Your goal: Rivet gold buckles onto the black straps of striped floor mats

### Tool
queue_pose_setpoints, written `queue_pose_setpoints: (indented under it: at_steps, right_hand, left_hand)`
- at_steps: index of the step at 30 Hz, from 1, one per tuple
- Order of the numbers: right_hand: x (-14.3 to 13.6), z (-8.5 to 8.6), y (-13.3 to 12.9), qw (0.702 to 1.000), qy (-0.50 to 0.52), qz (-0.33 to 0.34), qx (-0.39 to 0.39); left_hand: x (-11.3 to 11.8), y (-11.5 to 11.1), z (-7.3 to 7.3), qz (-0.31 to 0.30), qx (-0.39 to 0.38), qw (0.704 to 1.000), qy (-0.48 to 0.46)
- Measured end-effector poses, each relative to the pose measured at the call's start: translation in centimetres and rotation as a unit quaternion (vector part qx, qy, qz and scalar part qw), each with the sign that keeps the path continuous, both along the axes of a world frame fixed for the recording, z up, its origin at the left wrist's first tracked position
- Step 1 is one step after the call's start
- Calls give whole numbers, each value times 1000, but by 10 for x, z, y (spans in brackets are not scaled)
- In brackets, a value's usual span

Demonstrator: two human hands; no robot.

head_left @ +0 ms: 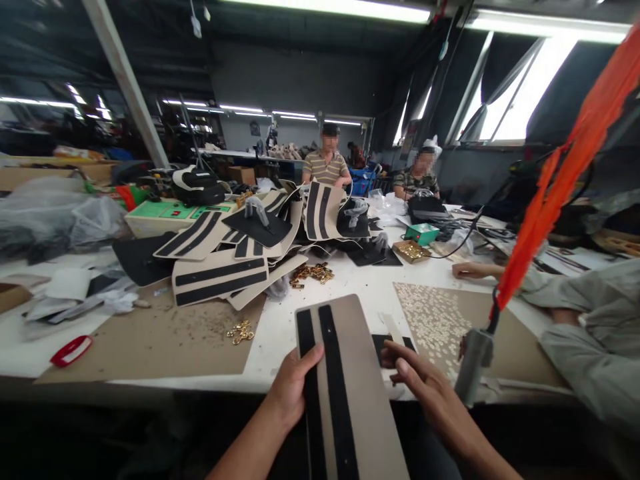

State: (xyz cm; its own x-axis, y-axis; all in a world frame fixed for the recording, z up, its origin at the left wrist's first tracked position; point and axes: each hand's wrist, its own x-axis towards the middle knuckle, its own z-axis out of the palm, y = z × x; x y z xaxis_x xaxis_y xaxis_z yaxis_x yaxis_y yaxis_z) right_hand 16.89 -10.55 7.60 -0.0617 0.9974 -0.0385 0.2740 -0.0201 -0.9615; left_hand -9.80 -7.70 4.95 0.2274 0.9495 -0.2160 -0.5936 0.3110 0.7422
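A beige panel with two black stripes point(360, 373) is held upright at the table's front edge. My left hand point(296, 383) grips its left side, the thumb lying over a black stripe and the fingers hidden behind. Just right of the panel, my right hand point(417, 373) hovers with its fingers apart and nothing in them. Beyond the panel lies a heap of similar striped panels point(220, 275). Small gold metal pieces point(313, 273) sit beside the heap, and a few gold rings point(241, 332) rest on a brown sheet point(190, 343).
Many small pale pieces point(433, 317) cover a board at the right. An orange strip point(555, 193) hangs over a grey holder point(474, 363) near the right front. A co-worker's hand point(470, 270) rests on the table. A red object point(71, 351) lies left; two people sit opposite.
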Motion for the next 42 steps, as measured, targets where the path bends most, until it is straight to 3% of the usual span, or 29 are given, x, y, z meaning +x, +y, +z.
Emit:
queue_pose_setpoints:
  at_steps: [3,6,8,12,15,20,23,28,32,37,39,42]
  right_hand:
    - [-9,29,-15,990,120,65,-42]
    - [-10,37,-20,965,197,92,-149]
    - [-4,28,-24,963,186,86,-174]
    - [16,-7,-36,967,165,109,-160]
    - [30,-31,-41,966,151,143,-155]
    - [32,-49,-31,985,4,119,-123]
    - [19,-51,-27,990,-40,111,-79]
    - [2,-50,-18,996,-1,14,-82]
    - [5,-42,16,995,-56,-43,-69]
    - [10,-41,61,978,-199,-58,12]
    - [10,-45,67,965,-253,-62,29]
    - [10,-51,70,942,-326,-71,36]
  left_hand:
    - [33,-30,12,-39,27,999,-2]
    - [59,-49,17,-37,42,998,16]
    - [68,-56,14,-27,34,998,49]
    - [73,-58,-6,-51,35,985,159]
    - [71,-47,-13,-85,63,964,243]
    - [72,-15,-2,-119,77,935,324]
    - [72,-8,-2,-128,89,921,358]
    - [76,-10,-13,-81,26,941,329]
    - [84,18,-8,-59,14,937,344]
    - [86,63,-5,-66,95,872,476]
    - [87,71,-7,-77,104,848,514]
    - [89,75,-10,-92,112,835,530]
